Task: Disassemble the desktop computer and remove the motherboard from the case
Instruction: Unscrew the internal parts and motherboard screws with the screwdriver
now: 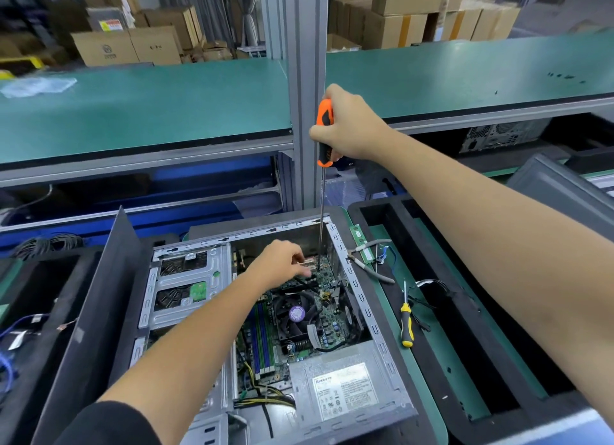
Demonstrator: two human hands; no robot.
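An open grey computer case (372, 315) lies on its side in front of me. Inside it sits the green motherboard (327, 330) with a black CPU fan (295, 315) and blue memory slots. My right hand (349, 125) grips the orange-and-black handle of a long screwdriver (321, 212), held upright with its tip down at the board's far corner. My left hand (282, 265) reaches into the case beside the tip, its fingers curled and pinching near the shaft; what they hold is hidden. A silver power supply (345, 388) fills the near corner.
A yellow-handled screwdriver (406, 325), pliers (368, 265), a green memory stick (360, 242) and loose wires lie right of the case on the green mat (432, 361). The removed side panel (96, 311) leans at the left. A vertical aluminium post (305, 79) and a green shelf stand behind.
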